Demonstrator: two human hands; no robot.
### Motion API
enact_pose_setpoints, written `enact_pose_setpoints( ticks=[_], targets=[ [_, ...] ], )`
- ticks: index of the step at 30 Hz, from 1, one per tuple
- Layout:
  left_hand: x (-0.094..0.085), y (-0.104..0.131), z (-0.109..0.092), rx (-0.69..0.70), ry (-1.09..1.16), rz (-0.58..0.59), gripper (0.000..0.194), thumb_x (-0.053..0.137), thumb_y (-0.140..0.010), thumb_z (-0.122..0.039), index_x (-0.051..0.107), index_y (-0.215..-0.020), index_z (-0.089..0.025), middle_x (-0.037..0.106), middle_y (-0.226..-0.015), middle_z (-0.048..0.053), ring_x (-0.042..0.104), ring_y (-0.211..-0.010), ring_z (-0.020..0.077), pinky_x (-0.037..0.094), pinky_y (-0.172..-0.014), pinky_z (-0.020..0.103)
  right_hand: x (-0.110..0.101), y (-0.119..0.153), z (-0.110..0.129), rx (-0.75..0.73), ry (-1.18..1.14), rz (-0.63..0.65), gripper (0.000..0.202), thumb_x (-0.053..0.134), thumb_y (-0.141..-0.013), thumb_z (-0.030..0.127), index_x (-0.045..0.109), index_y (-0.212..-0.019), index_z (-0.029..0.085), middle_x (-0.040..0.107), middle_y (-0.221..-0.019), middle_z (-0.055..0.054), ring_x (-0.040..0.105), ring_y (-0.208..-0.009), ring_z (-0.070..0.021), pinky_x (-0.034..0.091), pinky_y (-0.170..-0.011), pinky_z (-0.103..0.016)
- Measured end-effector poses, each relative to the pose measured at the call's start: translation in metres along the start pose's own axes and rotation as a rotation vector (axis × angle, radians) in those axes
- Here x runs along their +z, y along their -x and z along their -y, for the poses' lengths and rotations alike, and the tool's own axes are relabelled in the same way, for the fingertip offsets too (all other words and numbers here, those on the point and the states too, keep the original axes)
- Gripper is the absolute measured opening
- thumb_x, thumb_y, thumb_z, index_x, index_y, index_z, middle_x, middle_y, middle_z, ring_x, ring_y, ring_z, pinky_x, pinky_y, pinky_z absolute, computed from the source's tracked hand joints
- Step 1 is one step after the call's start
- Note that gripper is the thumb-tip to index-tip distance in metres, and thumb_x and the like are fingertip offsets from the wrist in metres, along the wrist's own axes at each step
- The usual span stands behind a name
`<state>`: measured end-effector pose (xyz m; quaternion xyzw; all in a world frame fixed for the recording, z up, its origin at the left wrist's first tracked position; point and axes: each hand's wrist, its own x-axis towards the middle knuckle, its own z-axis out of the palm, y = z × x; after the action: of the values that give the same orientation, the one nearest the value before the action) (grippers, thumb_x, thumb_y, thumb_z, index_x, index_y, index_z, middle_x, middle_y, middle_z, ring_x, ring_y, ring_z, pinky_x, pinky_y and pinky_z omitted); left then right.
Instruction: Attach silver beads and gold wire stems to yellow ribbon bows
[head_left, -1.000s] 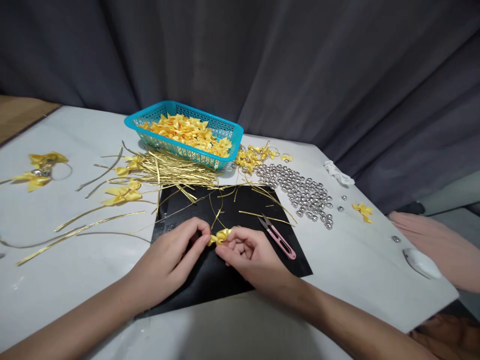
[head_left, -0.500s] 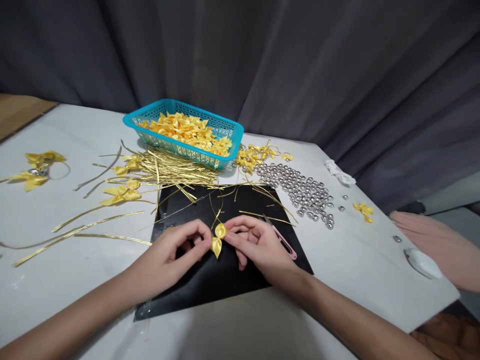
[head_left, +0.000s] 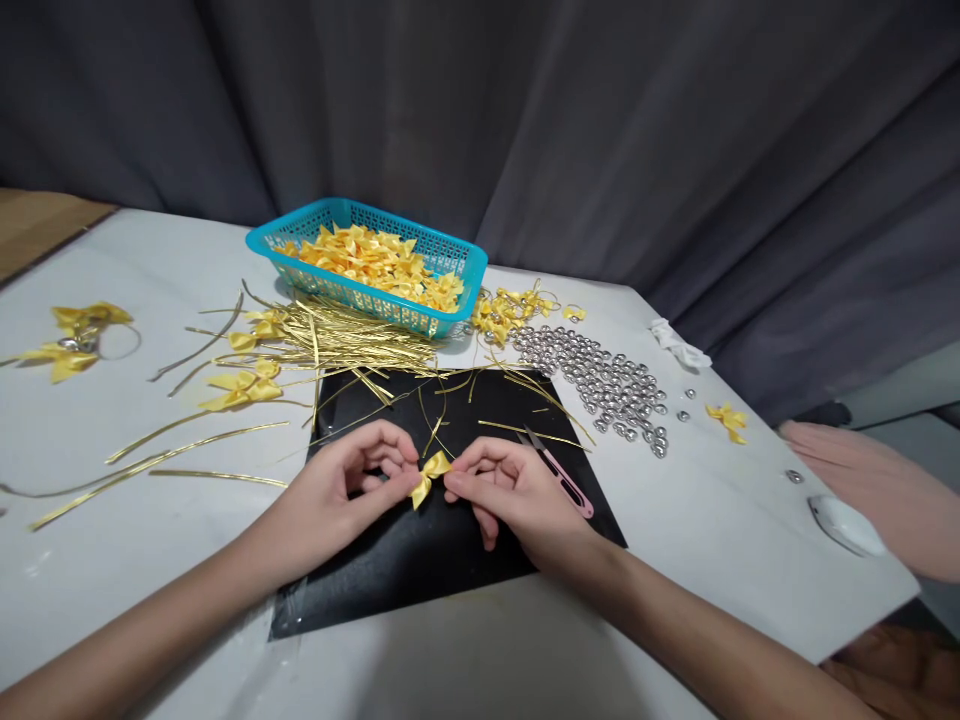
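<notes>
A small yellow satin ribbon bow (head_left: pixel 428 479) is held above the black mat (head_left: pixel 405 585). My left hand (head_left: pixel 352 485) pinches its left side between thumb and forefinger. At the bow's other end, the thumb and fingertips of my right hand (head_left: pixel 514 490) are closed together against its edge. The bow lies slanted, its upper loop toward my right fingers. Beside my right hand, partly covered by it, rest pink-handled snips (head_left: pixel 576 495). Short gold twist ties (head_left: pixel 433 437) lie on the mat just beyond the fingers.
A blue basket (head_left: pixel 255 240) full of yellow bows stands at the back, a heap of gold ties (head_left: pixel 352 340) before it. Silver heart-shaped pieces (head_left: pixel 611 385) spread to the right. Tied bows (head_left: pixel 244 387) lie left. A white mouse-like object (head_left: pixel 847 525) sits near the right edge.
The bow has turned from nearly upright to slanted and shifted slightly left. My right fingertips have moved from its upper loop to lower beside its right end.
</notes>
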<state>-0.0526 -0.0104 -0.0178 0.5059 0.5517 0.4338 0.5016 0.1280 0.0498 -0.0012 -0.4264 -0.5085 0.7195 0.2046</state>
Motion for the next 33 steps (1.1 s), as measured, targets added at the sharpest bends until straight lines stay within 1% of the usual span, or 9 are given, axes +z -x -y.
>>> enact_pose_setpoints(
  ticks=[4, 11, 18, 21, 24, 26, 28, 31, 33],
  targets=[
    [-0.002, 0.001, 0.000, 0.022, -0.046, -0.018, 0.016, 0.064, -0.081, -0.033, 0.056, -0.082, -0.019, 0.059, -0.077, -0.002, 0.055, -0.069, 0.0097, 0.044, -0.061, 0.019, -0.002, 0.000, 0.003, 0.048, 0.052, 0.043, 0.039, 0.081, -0.061, 0.044, 0.059, -0.071, 0.013, 0.061, -0.060, 0.004, 0.042, -0.033, -0.0006, 0.036, -0.033, -0.014],
    [0.001, 0.003, -0.004, -0.032, 0.031, 0.116, 0.038, 0.066, -0.078, -0.034, 0.059, -0.112, -0.018, 0.068, -0.085, 0.002, 0.061, -0.074, 0.0132, 0.050, -0.068, 0.024, 0.001, 0.001, 0.004, 0.009, 0.114, 0.090, 0.033, 0.079, -0.065, 0.038, 0.059, -0.077, 0.014, 0.055, -0.063, 0.006, 0.044, -0.038, -0.0010, 0.038, -0.037, -0.014],
    [-0.002, -0.001, -0.001, -0.068, 0.127, 0.147, 0.017, 0.070, -0.076, -0.029, 0.065, -0.087, -0.018, 0.069, -0.078, 0.000, 0.065, -0.073, 0.0115, 0.050, -0.067, 0.020, 0.004, 0.006, 0.007, 0.019, 0.291, 0.058, 0.024, 0.073, -0.071, 0.033, 0.058, -0.072, 0.015, 0.050, -0.056, 0.007, 0.043, -0.041, -0.0032, 0.033, -0.038, -0.015],
    [-0.003, -0.002, 0.000, -0.095, 0.169, 0.145, 0.019, 0.073, -0.072, -0.027, 0.064, -0.086, -0.017, 0.069, -0.078, -0.001, 0.065, -0.070, 0.0100, 0.050, -0.065, 0.018, 0.006, 0.009, 0.009, 0.002, 0.436, 0.060, 0.015, 0.065, -0.077, 0.024, 0.056, -0.069, 0.015, 0.043, -0.051, 0.008, 0.039, -0.042, -0.0036, 0.028, -0.038, -0.015],
    [-0.002, -0.003, -0.001, -0.127, 0.213, 0.108, 0.028, 0.077, -0.066, -0.025, 0.062, -0.088, -0.016, 0.066, -0.076, -0.002, 0.064, -0.066, 0.0089, 0.050, -0.064, 0.018, 0.005, 0.012, 0.006, -0.149, 0.566, 0.063, 0.005, 0.059, -0.080, 0.019, 0.059, -0.079, 0.014, 0.052, -0.063, 0.004, 0.039, -0.048, -0.0032, 0.031, -0.042, -0.014],
    [-0.001, -0.003, -0.001, -0.124, 0.221, 0.092, 0.030, 0.077, -0.065, -0.024, 0.061, -0.090, -0.017, 0.064, -0.075, -0.003, 0.063, -0.064, 0.0080, 0.050, -0.063, 0.017, 0.002, 0.013, 0.003, -0.339, 0.624, 0.042, 0.023, 0.059, -0.082, 0.021, 0.059, -0.104, 0.015, 0.061, -0.087, -0.002, 0.043, -0.053, -0.0033, 0.037, -0.046, -0.015],
    [0.000, -0.002, -0.001, -0.110, 0.204, 0.088, 0.030, 0.077, -0.065, -0.024, 0.061, -0.089, -0.016, 0.063, -0.075, -0.004, 0.061, -0.062, 0.0070, 0.049, -0.060, 0.016, -0.002, 0.012, -0.001, -0.537, 0.685, 0.071, 0.038, 0.058, -0.085, 0.023, 0.054, -0.122, 0.018, 0.062, -0.102, -0.005, 0.046, -0.057, -0.0043, 0.042, -0.052, -0.017],
    [0.001, 0.000, -0.001, -0.103, 0.170, 0.096, 0.030, 0.076, -0.067, -0.025, 0.060, -0.092, -0.017, 0.062, -0.076, -0.003, 0.060, -0.062, 0.0077, 0.048, -0.059, 0.017, -0.002, 0.010, -0.003, -0.659, 0.755, 0.127, 0.021, 0.054, -0.090, 0.023, 0.064, -0.108, 0.018, 0.065, -0.091, -0.004, 0.050, -0.062, -0.0068, 0.042, -0.057, -0.019],
    [0.001, 0.002, -0.001, -0.096, 0.154, 0.106, 0.034, 0.075, -0.068, -0.025, 0.059, -0.096, -0.017, 0.064, -0.079, -0.002, 0.061, -0.065, 0.0094, 0.050, -0.062, 0.020, -0.001, 0.007, -0.002, -0.568, 0.742, 0.073, 0.014, 0.054, -0.089, 0.023, 0.067, -0.092, 0.017, 0.064, -0.080, -0.002, 0.051, -0.061, -0.0074, 0.041, -0.056, -0.019]
  ],
)
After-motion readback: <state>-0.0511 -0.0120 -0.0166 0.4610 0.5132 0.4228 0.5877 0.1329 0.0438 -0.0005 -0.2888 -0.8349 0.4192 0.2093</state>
